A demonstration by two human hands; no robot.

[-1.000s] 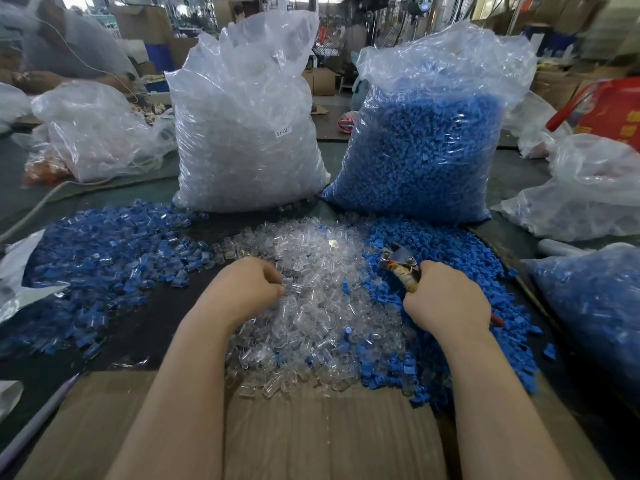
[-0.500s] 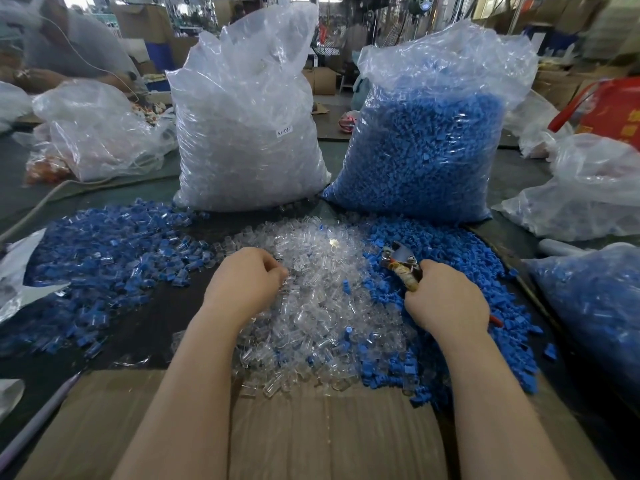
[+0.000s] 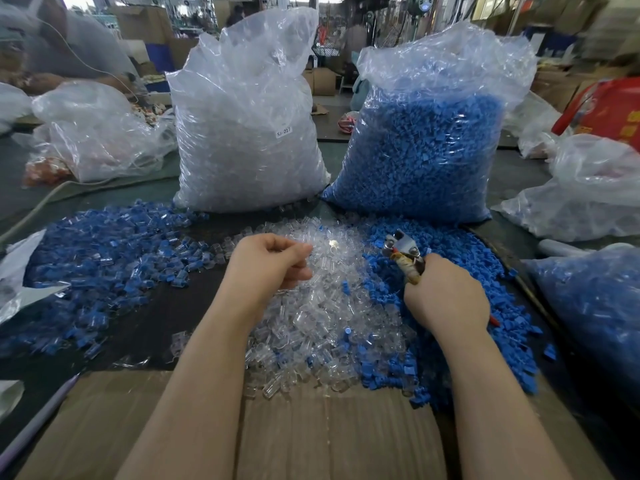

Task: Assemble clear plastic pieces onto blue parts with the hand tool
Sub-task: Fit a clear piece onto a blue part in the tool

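The left hand (image 3: 268,268) hangs over the near-left edge of the heap of clear plastic pieces (image 3: 322,306), fingers curled inward toward the thumb; whether a clear piece lies pinched between them cannot be told. The right hand (image 3: 446,299) is clamped round the wrapped handle of the hand tool (image 3: 403,252), whose metal head points up and away over the boundary between the clear heap and the loose blue parts (image 3: 460,258). The blue parts spread to the right of the clear pieces and mingle with them along the shared edge. Both heaps lie on the dark surface (image 3: 162,306) and spill onto a sheet of cardboard (image 3: 329,438) at the near edge, over which both forearms extend. To the left, well apart from the hands, lies a spread of blue-and-clear pieces (image 3: 100,258). Behind the heaps stand two upright plastic bags side by side: a bag of clear pieces (image 3: 246,133) on the left, bearing a small white label, and a bag of blue parts (image 3: 422,150) on the right. A further bag of blue pieces (image 3: 595,313) rests at the right edge.
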